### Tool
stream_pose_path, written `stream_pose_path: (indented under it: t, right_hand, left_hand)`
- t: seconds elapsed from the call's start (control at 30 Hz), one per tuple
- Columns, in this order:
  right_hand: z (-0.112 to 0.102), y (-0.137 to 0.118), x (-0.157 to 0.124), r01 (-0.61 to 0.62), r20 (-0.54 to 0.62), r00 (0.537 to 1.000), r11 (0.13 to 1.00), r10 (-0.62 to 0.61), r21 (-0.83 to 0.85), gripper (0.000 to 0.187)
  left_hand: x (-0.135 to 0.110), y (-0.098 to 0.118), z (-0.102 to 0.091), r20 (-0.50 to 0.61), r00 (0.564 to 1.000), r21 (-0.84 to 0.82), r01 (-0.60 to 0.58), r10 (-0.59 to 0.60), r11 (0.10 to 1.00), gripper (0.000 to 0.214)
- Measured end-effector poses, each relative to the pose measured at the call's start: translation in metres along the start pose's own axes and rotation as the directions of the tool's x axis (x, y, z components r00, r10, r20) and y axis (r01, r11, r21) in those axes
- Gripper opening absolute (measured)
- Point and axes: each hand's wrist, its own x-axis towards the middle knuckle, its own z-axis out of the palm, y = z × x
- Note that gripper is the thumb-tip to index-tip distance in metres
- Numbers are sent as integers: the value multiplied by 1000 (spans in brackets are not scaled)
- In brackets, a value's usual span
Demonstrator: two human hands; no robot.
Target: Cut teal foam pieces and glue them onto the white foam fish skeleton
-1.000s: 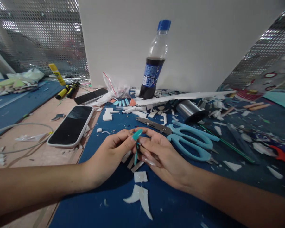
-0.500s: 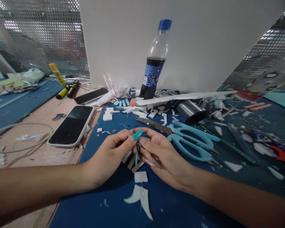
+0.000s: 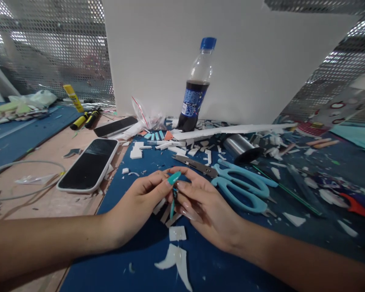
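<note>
My left hand (image 3: 136, 205) and my right hand (image 3: 207, 207) meet over the blue cutting mat (image 3: 134, 259), fingertips pinched together on a small dark piece with a teal strip (image 3: 172, 205) hanging below it. What the piece is I cannot make out. Under the hands lie thin grey strips (image 3: 167, 215) and white foam scraps (image 3: 177, 233). Blue-handled scissors (image 3: 240, 184) lie just right of my right hand.
A cola bottle (image 3: 194, 87) stands against a white board (image 3: 231, 61) at the back. A phone (image 3: 89, 164) lies face up to the left, near a cable (image 3: 27, 164). A metal roll (image 3: 240, 146), a long white strip (image 3: 231, 129) and many foam offcuts litter the mat's far side.
The hands keep the same pinch on the small piece. The view has tipped slightly, so everything sits a little lower in the picture.
</note>
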Motion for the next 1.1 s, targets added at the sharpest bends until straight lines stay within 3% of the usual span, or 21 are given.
stream_pose_path:
  t: [0.5, 1.1]
  right_hand:
    - [1, 0, 0, 15, -5, 1000, 999, -15, -44, 11]
    - [2, -1, 1, 6, 21, 1000, 999, -7, 38, 13]
  left_hand:
    - [-1, 1, 0, -8, 999, -34, -39, 39, 999, 34]
    - [-1, 2, -1, 26, 998, -8, -57, 57, 998, 34]
